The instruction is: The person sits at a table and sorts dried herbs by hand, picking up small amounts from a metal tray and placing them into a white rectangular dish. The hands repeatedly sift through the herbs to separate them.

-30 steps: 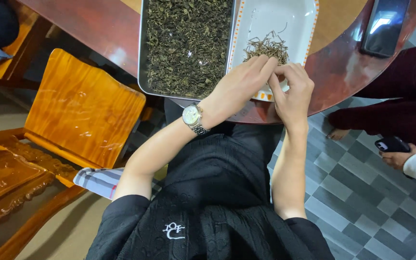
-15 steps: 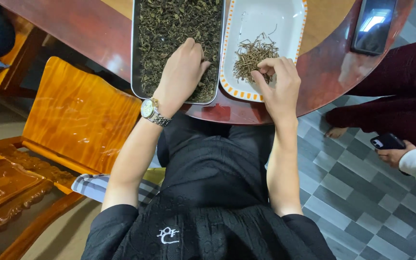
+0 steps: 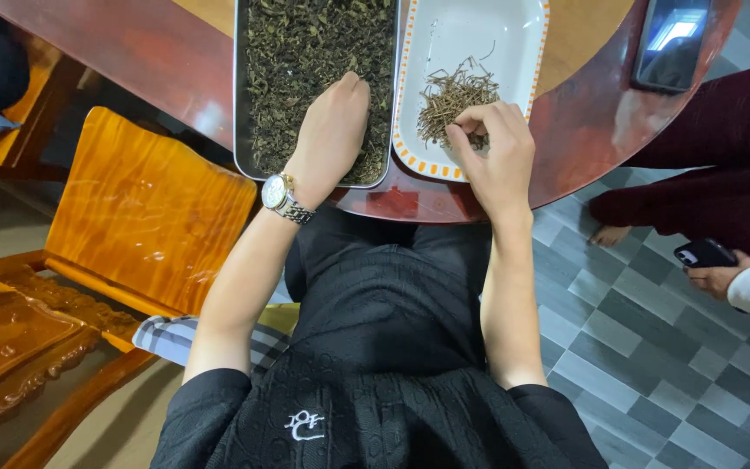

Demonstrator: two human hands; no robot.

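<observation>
The left hand [image 3: 333, 130] has moved from the white dish [image 3: 514, 35] into the metal tray [image 3: 240, 104], lying loose and flat on the dark leaves [image 3: 305, 43], while the right hand [image 3: 496, 148] stays over the dish, fingertips pinched at the pile of stems [image 3: 453, 95], so sorting carries on

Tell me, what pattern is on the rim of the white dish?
Orange dashes run along the white dish's rim, seen best in the head view.

Your left hand [image 3: 333, 130] lay palm down, fingers together, pointing to the frame's top, left forearm slanting down-left. Your right hand [image 3: 498, 148] sat right of it, fingertips [image 3: 460, 132] pinched together, right forearm running straight down.
</observation>
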